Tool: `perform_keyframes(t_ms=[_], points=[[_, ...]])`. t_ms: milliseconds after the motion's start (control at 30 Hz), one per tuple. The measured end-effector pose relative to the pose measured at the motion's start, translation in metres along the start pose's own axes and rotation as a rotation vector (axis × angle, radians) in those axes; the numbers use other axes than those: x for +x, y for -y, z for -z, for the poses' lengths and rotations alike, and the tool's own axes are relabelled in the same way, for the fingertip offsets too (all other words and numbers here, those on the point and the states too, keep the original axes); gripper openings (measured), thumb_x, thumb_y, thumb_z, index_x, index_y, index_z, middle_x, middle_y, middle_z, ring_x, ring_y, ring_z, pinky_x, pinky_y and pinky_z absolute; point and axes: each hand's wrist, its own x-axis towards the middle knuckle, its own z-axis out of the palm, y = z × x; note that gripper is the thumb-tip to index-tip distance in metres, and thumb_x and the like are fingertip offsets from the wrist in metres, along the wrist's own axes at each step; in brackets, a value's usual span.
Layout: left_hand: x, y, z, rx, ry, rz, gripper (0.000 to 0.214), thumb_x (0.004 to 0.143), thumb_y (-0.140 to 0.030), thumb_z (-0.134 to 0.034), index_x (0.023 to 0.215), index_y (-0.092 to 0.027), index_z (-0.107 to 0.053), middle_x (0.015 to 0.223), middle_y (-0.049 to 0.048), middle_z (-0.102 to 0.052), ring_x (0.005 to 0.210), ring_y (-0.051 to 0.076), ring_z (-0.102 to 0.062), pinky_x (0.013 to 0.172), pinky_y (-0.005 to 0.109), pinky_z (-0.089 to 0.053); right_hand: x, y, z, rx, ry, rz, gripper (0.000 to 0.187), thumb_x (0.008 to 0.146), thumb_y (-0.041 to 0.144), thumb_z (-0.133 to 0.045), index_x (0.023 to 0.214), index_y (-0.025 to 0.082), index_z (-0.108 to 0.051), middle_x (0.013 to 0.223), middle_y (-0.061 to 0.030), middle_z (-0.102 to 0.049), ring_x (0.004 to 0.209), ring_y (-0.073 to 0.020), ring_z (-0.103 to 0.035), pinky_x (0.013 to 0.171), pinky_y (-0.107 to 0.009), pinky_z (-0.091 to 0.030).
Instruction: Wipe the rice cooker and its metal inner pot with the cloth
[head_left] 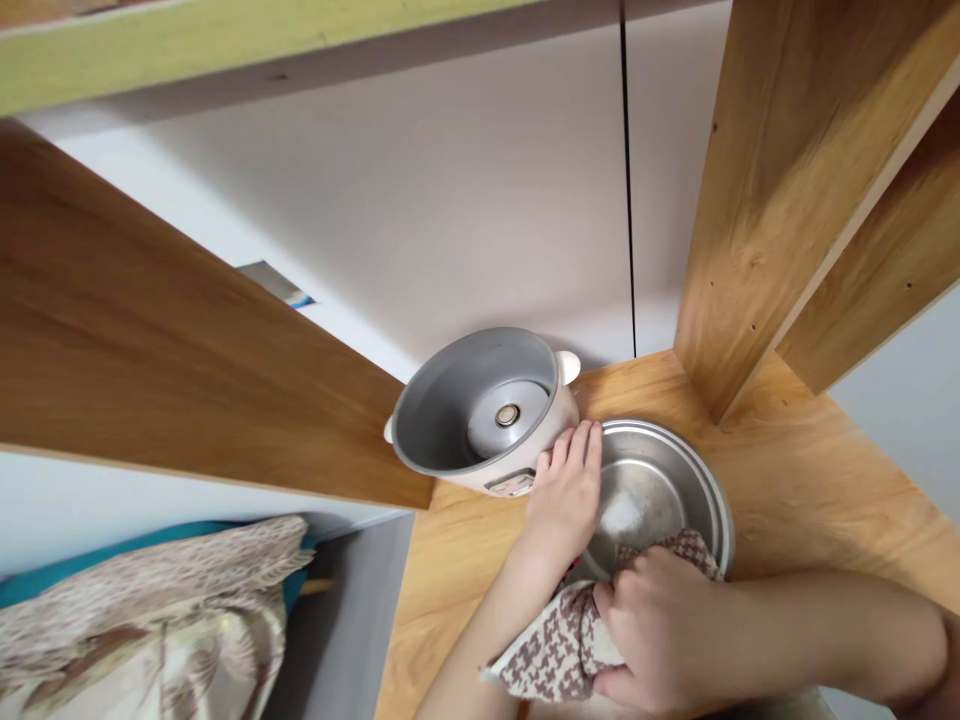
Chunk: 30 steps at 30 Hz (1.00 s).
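Observation:
A shiny metal inner pot (637,490) sits on the wooden surface. My left hand (568,490) grips its left rim, fingers lying along the wall and thumb hidden. My right hand (660,620) is closed around a brown-and-white houndstooth cloth (551,640), part of which reaches into the pot's near side. Just left of the pot stands a white rice cooker body (469,475), lidless, its grey interior showing a heating plate with a round centre button. The fingertips of my left hand are close to the cooker's front; whether they touch it I cannot tell.
A white wall panel (450,200) rises behind the cooker. Wooden uprights stand at left (187,360) and right (757,200), with a yellow-green edge (262,45) overhead. Patterned fabric (150,620) lies at lower left. Below my right arm, a metallic rim (787,706) partly shows.

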Motion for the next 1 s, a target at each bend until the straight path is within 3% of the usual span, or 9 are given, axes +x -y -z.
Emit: perform_keyframes(t_ms=[333,533,733,1000], points=[[0.001,-0.001,0.001,-0.004,0.024,0.004,0.067,0.091,-0.006,-0.039,0.158,-0.006,-0.032,0.161,0.0177,-0.040,0.141,0.033,-0.039,0.106,0.050,-0.042,0.004,0.000,-0.011,-0.017,-0.015,-0.030,0.053,0.080,0.064,-0.065,0.088,0.012,-0.071,0.073,-0.0135,-0.071,0.063,-0.0271,-0.064,0.059,-0.037,-0.039],[0.001,0.000,0.000,-0.004,0.011,0.006,0.068,0.090,-0.006,-0.039,0.157,-0.006,-0.033,0.161,0.0175,-0.040,0.141,0.033,-0.039,0.107,0.049,-0.041,0.001,0.000,-0.002,0.016,-0.044,-0.013,0.048,0.082,0.059,-0.065,0.087,0.012,-0.072,0.071,-0.0135,-0.072,0.058,-0.0252,-0.063,0.058,-0.036,-0.037],[0.001,0.000,-0.001,-0.019,0.006,-0.008,0.068,0.090,-0.007,-0.040,0.157,-0.005,-0.032,0.160,0.0187,-0.040,0.140,0.034,-0.039,0.107,0.050,-0.040,0.003,0.003,-0.009,-0.032,0.003,-0.058,0.052,0.080,0.064,-0.065,0.089,0.013,-0.072,0.073,-0.0139,-0.072,0.064,-0.0299,-0.066,0.058,-0.038,-0.040],[0.000,0.000,-0.001,-0.026,0.018,-0.005,0.067,0.091,-0.010,-0.042,0.157,-0.004,-0.033,0.160,0.0187,-0.040,0.140,0.035,-0.039,0.106,0.051,-0.040,0.001,0.000,-0.006,-0.011,-0.043,-0.009,0.048,0.081,0.062,-0.063,0.081,0.015,-0.072,0.067,-0.0110,-0.071,0.056,-0.0256,-0.064,0.053,-0.036,-0.034]])
